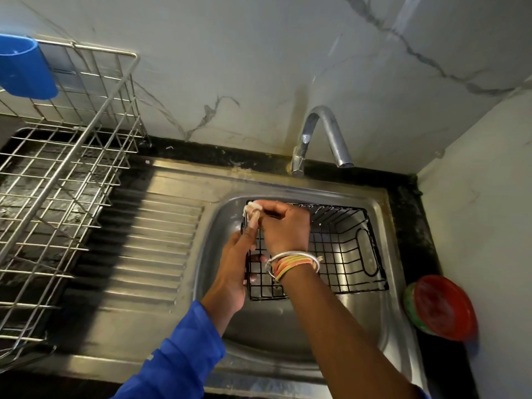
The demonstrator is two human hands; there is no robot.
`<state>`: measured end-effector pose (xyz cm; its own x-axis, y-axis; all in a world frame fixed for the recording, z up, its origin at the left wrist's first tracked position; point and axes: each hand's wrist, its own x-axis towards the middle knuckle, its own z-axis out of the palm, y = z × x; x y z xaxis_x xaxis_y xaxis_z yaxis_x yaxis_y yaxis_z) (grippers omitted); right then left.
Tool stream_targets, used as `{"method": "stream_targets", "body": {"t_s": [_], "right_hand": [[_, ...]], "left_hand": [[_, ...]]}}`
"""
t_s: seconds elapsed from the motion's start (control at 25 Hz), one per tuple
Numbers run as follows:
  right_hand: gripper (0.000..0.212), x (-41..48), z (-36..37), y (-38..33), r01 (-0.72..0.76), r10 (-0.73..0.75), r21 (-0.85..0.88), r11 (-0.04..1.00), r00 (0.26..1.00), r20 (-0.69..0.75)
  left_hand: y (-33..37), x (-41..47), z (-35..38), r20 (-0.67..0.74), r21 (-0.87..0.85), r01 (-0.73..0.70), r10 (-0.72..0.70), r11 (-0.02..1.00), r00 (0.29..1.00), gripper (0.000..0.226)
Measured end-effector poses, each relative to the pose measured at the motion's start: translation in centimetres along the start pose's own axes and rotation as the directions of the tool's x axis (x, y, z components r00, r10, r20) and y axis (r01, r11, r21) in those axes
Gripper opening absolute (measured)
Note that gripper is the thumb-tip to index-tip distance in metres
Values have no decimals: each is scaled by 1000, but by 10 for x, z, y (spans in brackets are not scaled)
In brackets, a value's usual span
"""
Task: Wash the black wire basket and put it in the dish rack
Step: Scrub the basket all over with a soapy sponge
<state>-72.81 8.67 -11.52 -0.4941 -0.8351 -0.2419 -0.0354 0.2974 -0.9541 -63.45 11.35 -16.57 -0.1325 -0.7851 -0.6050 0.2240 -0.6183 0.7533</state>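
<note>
The sink is holding the basket, which is sitting upright in the basin, hard against its left wall. The rack is standing on the counter to the left, past the drainboard, with a blue cup hanging at its far corner. The left hand is gripping the basket's left wall, fingers curling in through the wires. The right hand is clamping curled fingers on a foamy scrubber and pressing it to the rim's far left corner; what it is made of I cannot tell.

Soap is likely making the wire slick, so the basket could be slipping from the left hand's grip once lifted. The bangles on the right wrist are hanging just over the mesh and could be snagging it. The tap is arching over the basin's far edge, so a raised basket could be knocking its spout.

Room is opening leftward: the drainboard is lying bare between basin and rack. Rightward, the wall and a red tub are crowding the edge.
</note>
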Motion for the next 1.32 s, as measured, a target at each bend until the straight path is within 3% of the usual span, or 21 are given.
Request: {"method": "stream_targets", "body": {"t_s": [0.08,0.24,0.32,0.44,0.6,0.72,0.8,0.96,1.08,1.32], "right_hand": [[12,-1,4,2,-4,7,36,999,997,-83],[13,-6,5,4,45,-46,-37,998,998,-36],[15,-8,9,1,77,-82,-54,996,993,-89],[14,-10,10,1,73,-75,-27,997,995,-73],[15,-5,4,4,91,-100,-49,995,967,-233],[15,-7,3,3,111,-113,-22,994,984,-137],[14,-8,7,2,138,-142,-35,990,977,-157],[10,-6,12,-2,96,-98,-53,994,994,-52],[11,-4,9,-1,143,-150,-83,986,985,-84],[9,-17,9,-1,64,-57,-22,998,972,228]], "left_hand": [[-2,2,0,20,4,1,-1,1000,1000,98],[0,2,-3,117,-41,12,-7,999,993,74],[1,-1,-2,167,-79,11,3,997,986,59],[-1,3,-2,150,-85,0,13,996,989,62],[-1,3,-7,131,-104,15,-1,994,991,53],[-2,8,-11,114,-121,-5,19,993,993,77],[-1,9,-10,115,-122,-19,33,992,993,88],[-3,6,-6,114,-72,-17,25,997,993,74],[-5,8,-11,102,-50,-36,41,998,994,92],[-3,6,-17,137,-67,-73,82,995,987,71]]}}
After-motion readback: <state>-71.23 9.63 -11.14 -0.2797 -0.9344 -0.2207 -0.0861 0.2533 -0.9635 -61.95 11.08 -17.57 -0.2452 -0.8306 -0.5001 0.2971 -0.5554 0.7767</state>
